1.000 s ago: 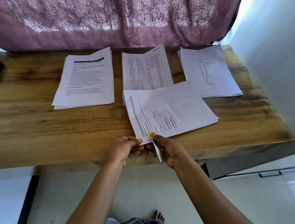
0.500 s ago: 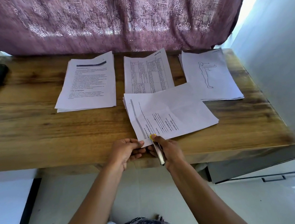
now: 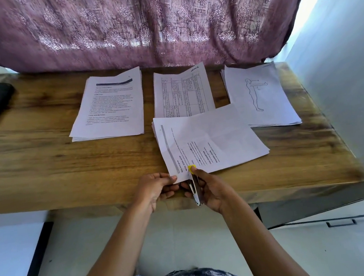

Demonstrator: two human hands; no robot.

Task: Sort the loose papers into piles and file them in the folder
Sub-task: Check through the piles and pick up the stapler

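Head view: left hand [image 3: 155, 187] pinches the near corner of the front stack [image 3: 211, 139], lying at the table's [image 3: 43, 177] near edge below three sorted piles [image 3: 110, 107]; right hand [image 3: 212, 191] grips the stapler [image 3: 194, 186], jaws over that corner; square the sheets, then squeeze firmly, I'd say

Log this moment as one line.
left hand: pinches corner of near stack | right hand: grips stapler at that corner | behind: three piles on desk

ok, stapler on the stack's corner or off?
On: the stapler has its yellow end over the near corner of the stack; the right hand grips it.
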